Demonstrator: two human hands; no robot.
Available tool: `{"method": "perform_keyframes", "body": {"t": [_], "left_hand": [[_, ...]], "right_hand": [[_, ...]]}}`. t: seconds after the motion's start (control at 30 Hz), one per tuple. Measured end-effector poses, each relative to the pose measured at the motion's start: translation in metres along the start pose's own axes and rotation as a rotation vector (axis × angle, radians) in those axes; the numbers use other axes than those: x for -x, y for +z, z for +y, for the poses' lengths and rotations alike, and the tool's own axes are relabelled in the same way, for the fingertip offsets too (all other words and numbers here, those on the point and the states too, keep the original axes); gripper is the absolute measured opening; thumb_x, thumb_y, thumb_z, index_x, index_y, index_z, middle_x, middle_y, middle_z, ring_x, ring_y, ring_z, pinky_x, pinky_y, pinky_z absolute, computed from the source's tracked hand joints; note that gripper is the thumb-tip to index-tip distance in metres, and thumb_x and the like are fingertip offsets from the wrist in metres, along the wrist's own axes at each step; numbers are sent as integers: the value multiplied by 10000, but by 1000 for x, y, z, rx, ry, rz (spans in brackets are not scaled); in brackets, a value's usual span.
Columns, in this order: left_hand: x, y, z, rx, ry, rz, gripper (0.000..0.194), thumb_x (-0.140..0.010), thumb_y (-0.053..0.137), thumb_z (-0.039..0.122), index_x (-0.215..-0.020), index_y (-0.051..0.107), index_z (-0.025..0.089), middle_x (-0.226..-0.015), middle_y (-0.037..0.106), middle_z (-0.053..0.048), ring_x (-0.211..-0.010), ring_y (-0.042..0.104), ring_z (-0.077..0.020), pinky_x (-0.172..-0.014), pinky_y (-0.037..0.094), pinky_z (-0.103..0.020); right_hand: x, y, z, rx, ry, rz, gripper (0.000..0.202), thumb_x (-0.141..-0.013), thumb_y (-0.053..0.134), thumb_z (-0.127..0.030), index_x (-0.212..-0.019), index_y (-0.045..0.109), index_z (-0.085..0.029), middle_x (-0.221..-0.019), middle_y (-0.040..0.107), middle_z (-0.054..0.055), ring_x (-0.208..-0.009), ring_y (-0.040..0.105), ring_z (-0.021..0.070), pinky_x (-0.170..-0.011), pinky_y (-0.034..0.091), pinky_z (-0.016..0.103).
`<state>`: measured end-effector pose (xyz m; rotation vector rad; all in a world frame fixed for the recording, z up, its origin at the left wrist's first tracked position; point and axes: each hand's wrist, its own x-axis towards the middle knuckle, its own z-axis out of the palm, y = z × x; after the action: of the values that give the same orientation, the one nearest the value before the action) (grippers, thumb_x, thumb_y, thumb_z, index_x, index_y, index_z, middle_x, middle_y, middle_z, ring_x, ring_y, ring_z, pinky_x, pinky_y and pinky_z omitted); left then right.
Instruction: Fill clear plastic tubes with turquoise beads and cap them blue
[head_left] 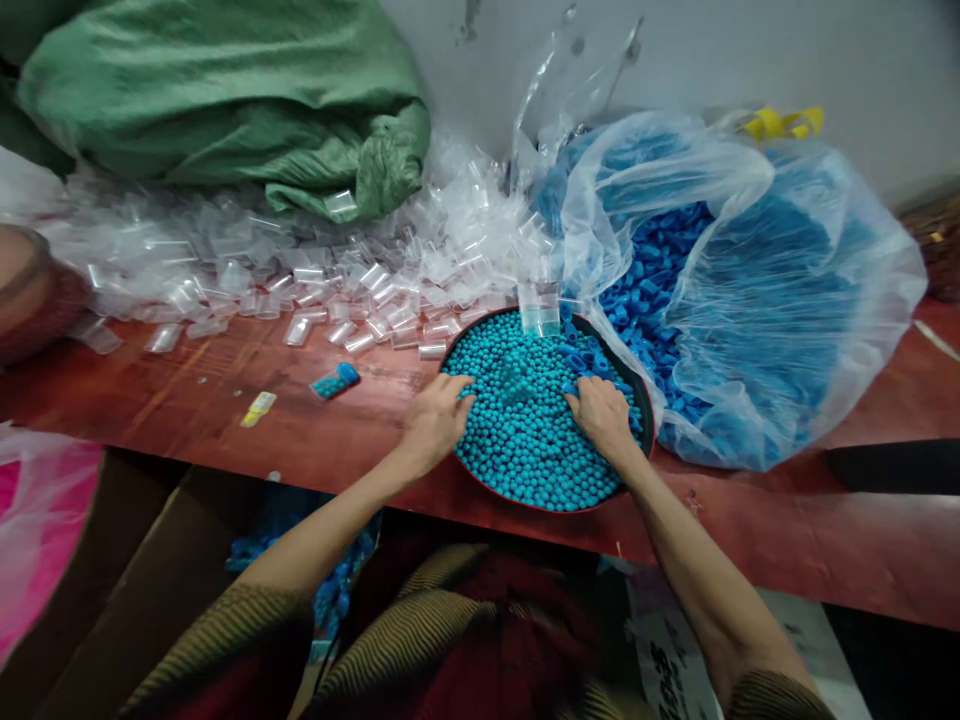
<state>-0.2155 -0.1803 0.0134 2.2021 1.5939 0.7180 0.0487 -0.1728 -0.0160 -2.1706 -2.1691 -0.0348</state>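
Observation:
A round dark pan with a red rim (pixel 480 487) sits on the table, filled with small turquoise balls (pixel 536 450). Loose blue caps (pixel 592 360) lie on the balls at the pan's right side. My left hand (pixel 439 418) is at the pan's left edge, fingers curled and thumb close to them; what they hold, if anything, is hidden. Over the right part of the balls, my right hand (pixel 602 412) pinches a small blue cap (pixel 571 388) between thumb and fingers. Two clear tubes (pixel 538 310) rest at the pan's far rim.
Many clear plastic tubes (pixel 375 290) are heaped along the back, below a green sack (pixel 232 95). A translucent bag (pixel 802 310) of blue caps stands right of the pan. A capped tube of balls (pixel 335 381) lies on the reddish table (pixel 187 390) at left.

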Motion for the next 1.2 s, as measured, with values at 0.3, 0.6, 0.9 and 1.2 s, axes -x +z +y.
{"method": "perform_keyframes", "body": {"t": [0.3,0.6,0.9,1.2], "left_hand": [[-41,53,34,-41,16,-293,251,-840,553,281,-1081,548,212,-1033,618,-63,-935,599,-234,-792,461,-334],[-38,59,36,-12,-2,-317,198,-834,528,262,-1022,545,201,-962,648,-69,-917,610,-234,-803,464,-336],[-46,58,35,81,17,-381,246,-842,487,264,-1071,557,209,-1002,671,-78,-946,618,-250,-834,459,-352],[-54,52,27,218,-21,-450,148,-815,482,241,-914,575,183,-738,617,-5,-725,564,-174,-714,446,-280]], "right_hand": [[4,0,-1,-464,-122,-126,242,-892,437,-259,-1093,512,-147,-914,674,87,-845,630,214,-717,453,287],[10,4,-7,-89,-149,-103,316,-931,380,-268,-1171,560,-171,-941,646,111,-864,613,228,-690,448,296],[2,9,9,-354,-175,-95,351,-849,516,-235,-1186,588,-172,-1092,668,102,-982,623,228,-860,484,362],[-5,-6,-16,-721,-170,-20,322,-840,494,-235,-1119,651,-200,-1099,690,68,-960,644,206,-884,492,381]]}}
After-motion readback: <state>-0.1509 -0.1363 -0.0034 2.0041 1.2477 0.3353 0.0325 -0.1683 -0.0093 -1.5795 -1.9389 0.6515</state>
